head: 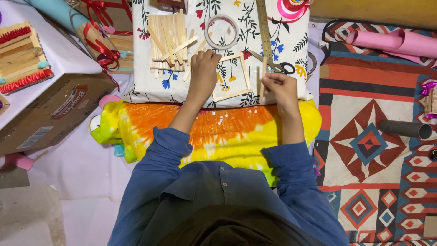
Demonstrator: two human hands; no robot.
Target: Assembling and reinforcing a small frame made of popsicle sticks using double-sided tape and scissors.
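Note:
My left hand (203,73) rests on a floral white cloth (291,41), fingers curled at the left edge of a square frame of wooden craft sticks (232,76). My right hand (280,89) pinches a single wooden stick (263,75) held upright just right of the frame. A pile of loose craft sticks (169,41) lies beyond my left hand. A ring of clear tape (221,31), a long ruler (264,29) and scissors (278,67) lie on the cloth near the frame.
A tie-dye orange and yellow cushion (218,132) with small white scraps lies under my forearms. A cardboard box (50,114) and stick crafts with red trim (20,52) stand at left. Pink paper rolls (396,41) and a grey tube (407,129) lie on the patterned rug (373,141).

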